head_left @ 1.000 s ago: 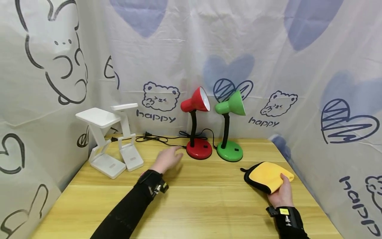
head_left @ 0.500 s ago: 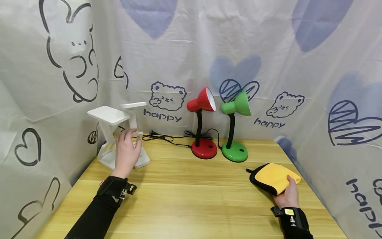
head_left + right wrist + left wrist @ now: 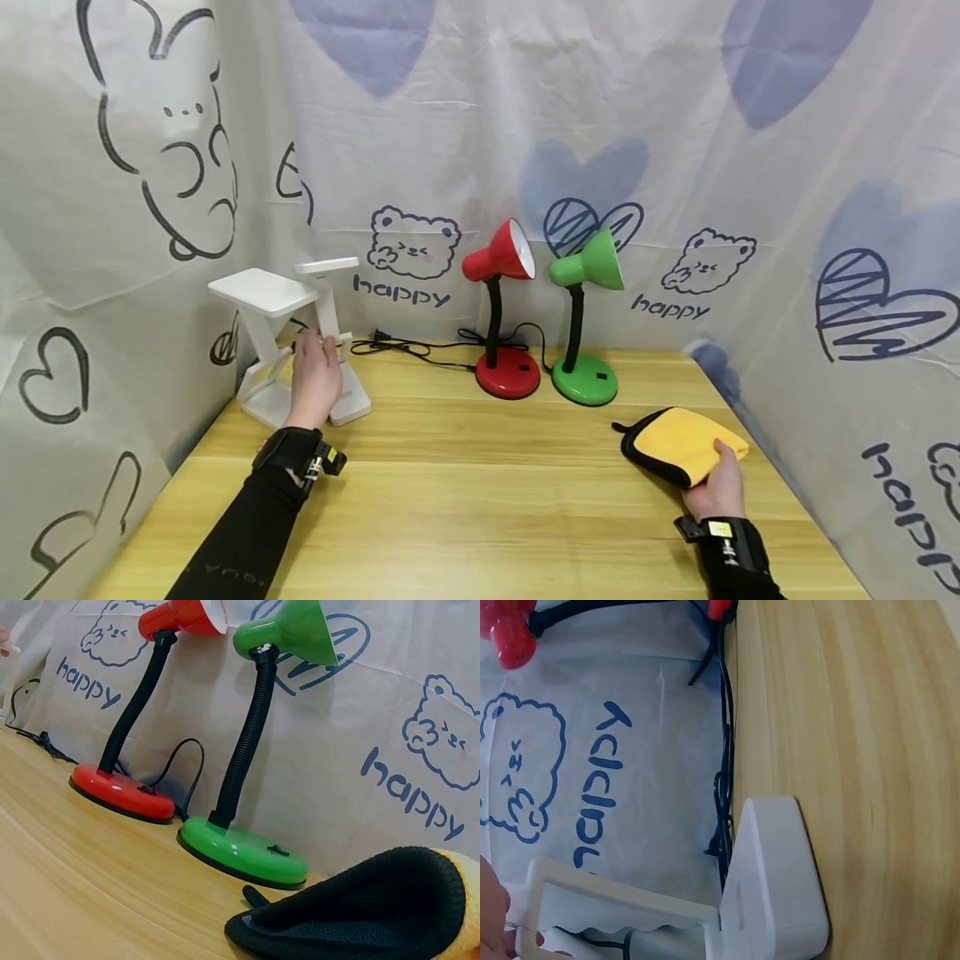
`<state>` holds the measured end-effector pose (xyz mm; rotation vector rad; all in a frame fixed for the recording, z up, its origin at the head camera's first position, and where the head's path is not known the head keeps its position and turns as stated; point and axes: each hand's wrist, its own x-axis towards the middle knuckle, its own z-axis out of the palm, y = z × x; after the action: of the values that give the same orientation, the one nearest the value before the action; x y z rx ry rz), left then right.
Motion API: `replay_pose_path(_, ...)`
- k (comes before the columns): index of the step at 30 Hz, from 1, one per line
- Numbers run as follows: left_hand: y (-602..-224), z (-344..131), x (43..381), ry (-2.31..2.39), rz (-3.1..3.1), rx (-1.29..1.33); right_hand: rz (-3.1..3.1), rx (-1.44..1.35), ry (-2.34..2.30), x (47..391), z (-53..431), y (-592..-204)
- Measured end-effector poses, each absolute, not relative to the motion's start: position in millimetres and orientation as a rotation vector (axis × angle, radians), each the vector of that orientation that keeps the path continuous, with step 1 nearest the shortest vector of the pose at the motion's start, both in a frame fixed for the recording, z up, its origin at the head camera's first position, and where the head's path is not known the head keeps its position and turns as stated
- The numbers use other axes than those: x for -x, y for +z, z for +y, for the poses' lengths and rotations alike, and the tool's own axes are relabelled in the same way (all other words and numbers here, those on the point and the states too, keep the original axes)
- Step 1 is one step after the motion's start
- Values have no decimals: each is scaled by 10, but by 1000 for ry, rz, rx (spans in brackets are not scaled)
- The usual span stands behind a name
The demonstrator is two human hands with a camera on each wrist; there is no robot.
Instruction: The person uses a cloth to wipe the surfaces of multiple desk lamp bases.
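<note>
My left hand (image 3: pixel 315 379) is at the right-hand white desk lamp (image 3: pixel 350 396), its thumb and fingers gripping the lower part of the stem. In the left wrist view, fingertips (image 3: pixel 491 915) show at the corner of that lamp's white bracket (image 3: pixel 622 892), above its base. Beside it on the left stands a second white desk lamp (image 3: pixel 262 292), partly hidden by the hand. My right hand (image 3: pixel 716 487) holds a folded yellow cloth (image 3: pixel 678 442) with black edging, thumb on top. The right wrist view shows the cloth's black fold (image 3: pixel 360 915), low over the wooden table.
A red gooseneck lamp (image 3: pixel 507 372) and a green gooseneck lamp (image 3: pixel 585 381) stand side by side at the back of the wooden table (image 3: pixel 487 517). Black cords (image 3: pixel 405 346) lie along the rear edge. Printed cloth curtains (image 3: pixel 480 125) enclose the back and both sides.
My left hand has moved left from beside the red lamp to the right-hand white lamp and closed on its stem. The right hand keeps holding the yellow cloth; the view shifted slightly.
</note>
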<state>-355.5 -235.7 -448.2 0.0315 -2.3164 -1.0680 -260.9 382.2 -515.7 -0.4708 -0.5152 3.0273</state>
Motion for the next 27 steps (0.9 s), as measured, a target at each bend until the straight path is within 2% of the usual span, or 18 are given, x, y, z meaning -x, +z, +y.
replay_pose_path(11, -4477, -2352, 3576, -1048, -2409, 5, -572, 486, 3025, 2625, 3781, -5120)
replay_pose_path(27, -4481, -1535, 3457, -1019, -2460, 240, -607, 499, 3012, 2638, 3776, -5122)
